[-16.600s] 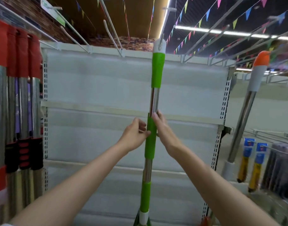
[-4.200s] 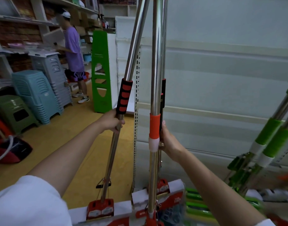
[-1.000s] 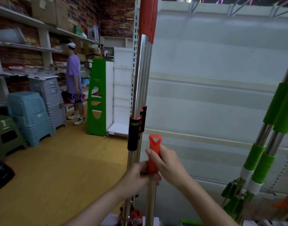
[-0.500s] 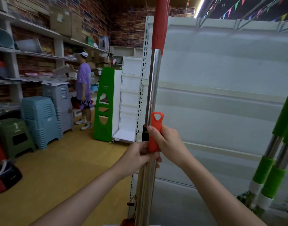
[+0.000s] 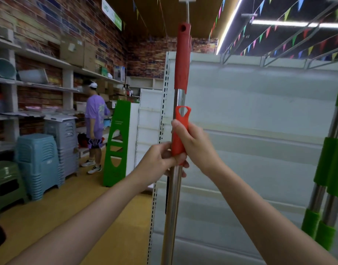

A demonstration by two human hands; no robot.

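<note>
Hands [image 5: 197, 148] gripping smooth steel pole [image 5: 172, 207], red plastic lever [image 5: 180, 134]

text: none legible | green sign [image 5: 112, 14]: lettering too blurred

Saw polished, mirror-glossy metal down the mop pole [image 5: 173, 197]. Found smooth, matt red plastic on the top grip [image 5: 182, 60] and the lever handle [image 5: 180, 129]. Noted soft-looking matt green foam on the sleeves [image 5: 329, 169], dull white painted sheet on the shelf panel [image 5: 250, 111], smooth moulded plastic on the stools [image 5: 38, 161], rough brick on the wall [image 5: 145, 56].
</note>
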